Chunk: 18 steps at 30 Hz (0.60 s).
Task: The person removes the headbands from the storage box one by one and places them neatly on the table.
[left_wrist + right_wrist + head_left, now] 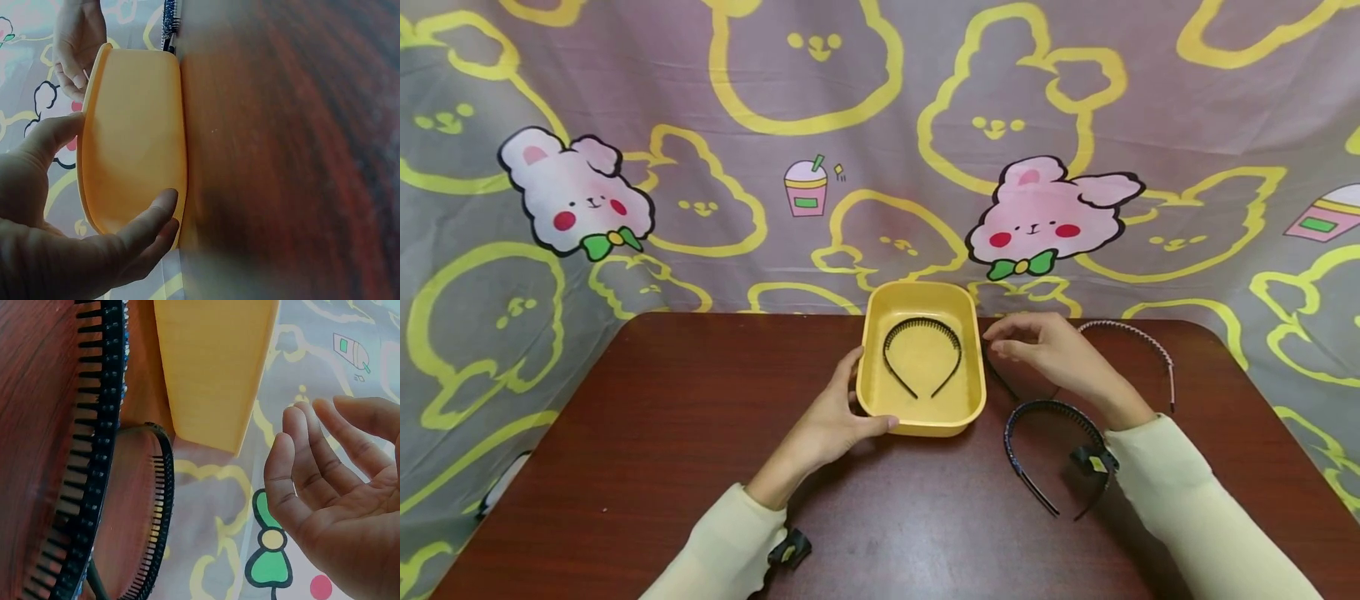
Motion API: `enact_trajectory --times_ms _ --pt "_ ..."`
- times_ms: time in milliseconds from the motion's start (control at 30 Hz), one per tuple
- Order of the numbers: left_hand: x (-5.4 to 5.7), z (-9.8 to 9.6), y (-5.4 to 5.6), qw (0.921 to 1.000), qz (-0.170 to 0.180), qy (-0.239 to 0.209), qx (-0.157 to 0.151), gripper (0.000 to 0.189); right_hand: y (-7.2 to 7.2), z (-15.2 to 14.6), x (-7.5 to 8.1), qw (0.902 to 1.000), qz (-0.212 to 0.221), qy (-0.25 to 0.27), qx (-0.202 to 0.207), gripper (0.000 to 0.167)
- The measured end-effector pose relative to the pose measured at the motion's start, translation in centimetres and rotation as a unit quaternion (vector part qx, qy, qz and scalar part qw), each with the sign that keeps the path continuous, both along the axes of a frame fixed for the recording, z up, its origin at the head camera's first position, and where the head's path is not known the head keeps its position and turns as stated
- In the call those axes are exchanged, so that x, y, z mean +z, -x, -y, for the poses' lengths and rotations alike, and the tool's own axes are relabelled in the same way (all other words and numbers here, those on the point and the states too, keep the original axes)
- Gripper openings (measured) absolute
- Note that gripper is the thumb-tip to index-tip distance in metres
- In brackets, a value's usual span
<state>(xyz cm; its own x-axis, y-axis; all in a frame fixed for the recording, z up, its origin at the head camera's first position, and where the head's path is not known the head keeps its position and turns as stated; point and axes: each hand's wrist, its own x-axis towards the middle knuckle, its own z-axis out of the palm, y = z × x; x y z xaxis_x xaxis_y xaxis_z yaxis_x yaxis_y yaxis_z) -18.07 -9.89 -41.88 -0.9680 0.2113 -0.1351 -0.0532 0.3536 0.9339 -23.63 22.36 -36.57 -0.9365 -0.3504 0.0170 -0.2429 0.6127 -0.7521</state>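
Note:
A yellow plastic container [921, 429] stands near the table's back edge, with a black toothed headband [958, 346] lying inside. My left hand [823, 425] holds the container at its front left corner, the thumb on the front and the fingers along the side. In the left wrist view its fingertips [165, 200] touch the container wall [137, 125]. My right hand [1048, 354] hovers just right of the container, its fingers loosely bent and holding nothing in the right wrist view. Below it lies a dark headband [996, 377], partly hidden by the hand.
A dark blue beaded headband [1011, 437] with inner teeth lies nearer me, below the right wrist. A pink headband [1153, 342] lies at the back right of the brown table [662, 433]. A patterned cloth [880, 150] hangs behind the table.

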Motion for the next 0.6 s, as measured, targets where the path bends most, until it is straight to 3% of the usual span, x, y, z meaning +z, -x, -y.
enact_trajectory --times_ms 600 --pt "-0.2 0.2 0.0 0.9999 0.002 -0.011 -0.008 0.112 2.3 3.4 0.1 0.9995 -0.022 0.018 -0.012 0.020"
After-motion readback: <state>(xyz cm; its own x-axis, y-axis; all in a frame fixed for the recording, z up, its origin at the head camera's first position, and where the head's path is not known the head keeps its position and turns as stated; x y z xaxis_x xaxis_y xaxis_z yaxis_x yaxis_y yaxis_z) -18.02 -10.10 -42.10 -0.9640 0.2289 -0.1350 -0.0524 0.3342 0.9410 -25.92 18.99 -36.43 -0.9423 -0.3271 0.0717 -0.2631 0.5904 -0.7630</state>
